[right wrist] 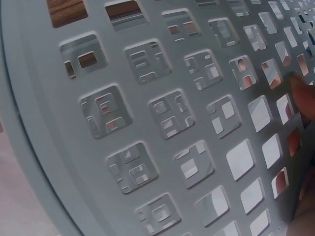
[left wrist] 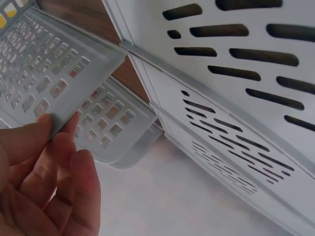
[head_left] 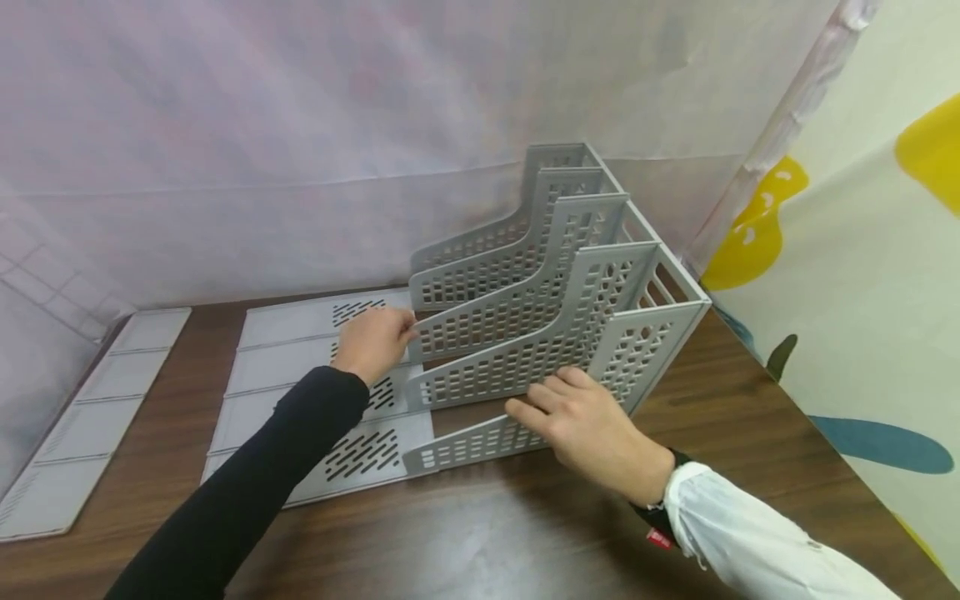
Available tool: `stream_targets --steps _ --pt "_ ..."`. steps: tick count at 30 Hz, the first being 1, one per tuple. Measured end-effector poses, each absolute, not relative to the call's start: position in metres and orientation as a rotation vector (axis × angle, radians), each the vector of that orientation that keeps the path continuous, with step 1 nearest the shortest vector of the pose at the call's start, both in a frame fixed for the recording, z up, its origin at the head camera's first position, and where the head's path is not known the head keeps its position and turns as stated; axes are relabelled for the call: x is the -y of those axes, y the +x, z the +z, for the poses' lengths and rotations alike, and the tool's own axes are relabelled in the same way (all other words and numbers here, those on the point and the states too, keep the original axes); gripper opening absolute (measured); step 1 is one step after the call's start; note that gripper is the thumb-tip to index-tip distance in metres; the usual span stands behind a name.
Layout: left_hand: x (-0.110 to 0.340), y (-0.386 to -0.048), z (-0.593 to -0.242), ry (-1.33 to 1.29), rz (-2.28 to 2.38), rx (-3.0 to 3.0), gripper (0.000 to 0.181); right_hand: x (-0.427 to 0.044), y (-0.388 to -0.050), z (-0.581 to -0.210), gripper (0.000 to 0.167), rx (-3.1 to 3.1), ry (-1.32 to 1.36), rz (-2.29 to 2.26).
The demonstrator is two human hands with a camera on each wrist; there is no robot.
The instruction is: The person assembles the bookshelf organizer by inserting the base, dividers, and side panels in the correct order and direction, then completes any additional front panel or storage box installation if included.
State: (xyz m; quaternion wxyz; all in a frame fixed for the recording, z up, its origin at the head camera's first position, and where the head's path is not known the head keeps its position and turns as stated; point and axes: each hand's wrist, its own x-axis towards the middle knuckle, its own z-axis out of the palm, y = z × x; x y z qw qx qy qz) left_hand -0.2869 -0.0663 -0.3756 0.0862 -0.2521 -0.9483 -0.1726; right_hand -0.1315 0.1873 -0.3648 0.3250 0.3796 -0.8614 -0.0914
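Note:
A grey rack of several upright perforated panels stands on the table, joined by a back frame (head_left: 637, 221) at the right. My left hand (head_left: 372, 343) pinches the low front corner of a middle panel (head_left: 555, 250); in the left wrist view thumb and fingers of the hand (left wrist: 49, 182) hold that panel's corner (left wrist: 64, 113). My right hand (head_left: 592, 421) has its fingers curled over the top edge of the nearest side panel (head_left: 624, 367). Perforated panel surface (right wrist: 49, 123) fills the right wrist view, with part of the hand (right wrist: 305, 98) at the right edge.
Flat slotted grey panels (head_left: 277, 325) lie joined at the rack's front ends. A separate strip of flat panels (head_left: 112, 408) lies at the far left of the brown table (head_left: 465, 533). A pale curtain (head_left: 300, 108) hangs behind, a patterned cloth (head_left: 847, 333) at the right.

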Motion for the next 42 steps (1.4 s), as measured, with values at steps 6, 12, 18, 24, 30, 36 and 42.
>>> stream_targets --steps 6,12,18,24,30,36,42 --pt "0.066 -0.289 -0.38 -0.743 -0.52 2.81 0.017 -0.188 -0.131 -0.367 0.041 2.266 0.988 -0.239" --pt "0.065 -0.29 -0.383 -0.745 -0.517 2.817 0.015 -0.19 -0.132 -0.368 0.038 2.265 0.988 -0.25" --pt "0.067 -0.291 -0.382 -0.705 -0.501 2.866 0.014 -0.19 -0.131 -0.371 0.037 2.281 0.976 -0.272" --pt "0.065 -0.292 -0.382 -0.675 -0.46 2.897 0.013 -0.196 -0.121 -0.376 0.041 2.243 1.019 -0.232" --pt "0.063 -0.289 -0.379 -0.692 -0.494 2.888 0.015 -0.207 -0.117 -0.334 0.035 1.7 0.948 0.324" --pt "0.084 -0.29 -0.374 -0.621 -0.582 2.99 0.038 -0.257 -0.119 -0.297 0.054 1.665 0.634 1.02" --pt "0.136 -0.298 -0.381 -0.384 -0.52 3.156 0.056 -0.304 -0.128 -0.293 0.047 1.633 0.474 1.822"
